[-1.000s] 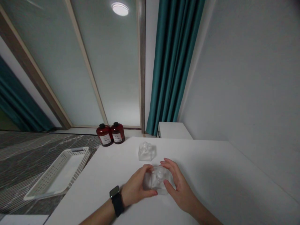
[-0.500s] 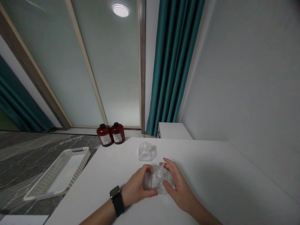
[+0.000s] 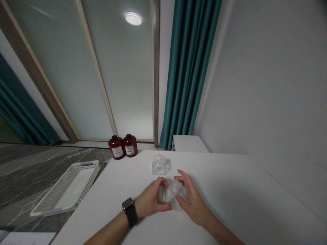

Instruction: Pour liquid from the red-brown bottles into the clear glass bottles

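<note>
Currently: left hand [image 3: 149, 201], fingers curled round a clear bottle [image 3: 169, 196] on the near worktop [image 3: 217, 194]; right hand [image 3: 192, 204], fingers loosely parted about its knob [image 3: 175, 185], grip uncertain, thumb slightly further in than a second ago, handling seemingly centred there; far side, spare bottle [image 3: 158, 166].

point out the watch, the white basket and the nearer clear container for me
Watch [image 3: 130, 213]: head view, on its black strap.
White basket [image 3: 70, 191]: head view, on its inner bottom.
Nearer clear container [image 3: 169, 196]: head view, on its see-through body.
</note>
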Demonstrator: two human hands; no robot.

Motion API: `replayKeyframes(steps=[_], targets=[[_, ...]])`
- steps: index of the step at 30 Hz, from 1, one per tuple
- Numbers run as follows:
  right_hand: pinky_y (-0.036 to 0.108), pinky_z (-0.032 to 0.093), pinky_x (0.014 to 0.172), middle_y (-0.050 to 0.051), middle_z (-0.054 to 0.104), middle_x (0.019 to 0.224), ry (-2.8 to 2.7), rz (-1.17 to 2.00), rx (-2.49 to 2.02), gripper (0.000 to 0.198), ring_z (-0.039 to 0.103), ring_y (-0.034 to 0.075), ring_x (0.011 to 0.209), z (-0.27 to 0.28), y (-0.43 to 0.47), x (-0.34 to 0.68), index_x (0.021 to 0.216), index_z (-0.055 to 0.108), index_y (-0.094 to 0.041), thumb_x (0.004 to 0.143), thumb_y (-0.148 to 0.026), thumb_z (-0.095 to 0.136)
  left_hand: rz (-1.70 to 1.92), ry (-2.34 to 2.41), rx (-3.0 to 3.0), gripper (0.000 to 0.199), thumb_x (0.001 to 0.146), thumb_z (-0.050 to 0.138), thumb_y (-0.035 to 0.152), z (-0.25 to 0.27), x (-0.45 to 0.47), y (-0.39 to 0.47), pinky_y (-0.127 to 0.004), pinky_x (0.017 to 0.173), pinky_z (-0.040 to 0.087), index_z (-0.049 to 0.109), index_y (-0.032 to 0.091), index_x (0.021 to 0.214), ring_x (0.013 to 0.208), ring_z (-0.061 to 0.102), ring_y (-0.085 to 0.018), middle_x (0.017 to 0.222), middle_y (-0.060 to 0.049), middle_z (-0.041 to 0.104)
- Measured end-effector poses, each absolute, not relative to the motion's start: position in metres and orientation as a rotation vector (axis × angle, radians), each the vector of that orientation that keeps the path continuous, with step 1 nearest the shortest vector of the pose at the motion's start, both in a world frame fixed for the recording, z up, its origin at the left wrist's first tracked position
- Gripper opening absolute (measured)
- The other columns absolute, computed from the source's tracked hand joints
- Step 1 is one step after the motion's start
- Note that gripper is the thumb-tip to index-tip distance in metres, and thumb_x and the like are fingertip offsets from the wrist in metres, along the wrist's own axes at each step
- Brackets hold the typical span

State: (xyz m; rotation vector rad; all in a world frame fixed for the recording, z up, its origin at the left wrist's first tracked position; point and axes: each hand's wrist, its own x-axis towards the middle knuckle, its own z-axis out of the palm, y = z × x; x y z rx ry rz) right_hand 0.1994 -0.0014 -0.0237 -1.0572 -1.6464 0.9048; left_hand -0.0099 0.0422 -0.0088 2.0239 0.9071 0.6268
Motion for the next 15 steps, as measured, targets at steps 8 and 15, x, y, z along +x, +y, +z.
replayKeyframes(steps=[8, 15], targets=[[0.047, 0.032, 0.112, 0.01, 0.057, 0.13, -1.646, 0.93, -1.033, 0.067, 0.052, 0.024, 0.125, -0.0206, 0.0, 0.2015, 0.148, 0.025, -0.03, 0.089, -0.021, 0.056, 0.599, 0.944, 2.043, 0.064, 0.061, 0.088, 0.021, -0.0075, -0.0089, 0.0424, -0.036, 0.089, 0.044, 0.046, 0.02, 0.11, 0.102, 0.058, -0.026, 0.114, -0.006, 0.061], [0.044, 0.037, 0.108, 0.008, 0.061, 0.116, -1.596, 0.896, -1.13, 0.063, 0.058, 0.023, 0.115, -0.0246, 0.0015, 0.1974, 0.144, 0.034, -0.027, 0.087, -0.025, 0.06, 0.599, 0.961, 2.041, 0.064, 0.061, 0.089, 0.022, -0.0058, -0.0093, 0.0421, -0.037, 0.09, 0.044, 0.046, 0.02, 0.108, 0.102, 0.058, -0.026, 0.113, -0.007, 0.061]])
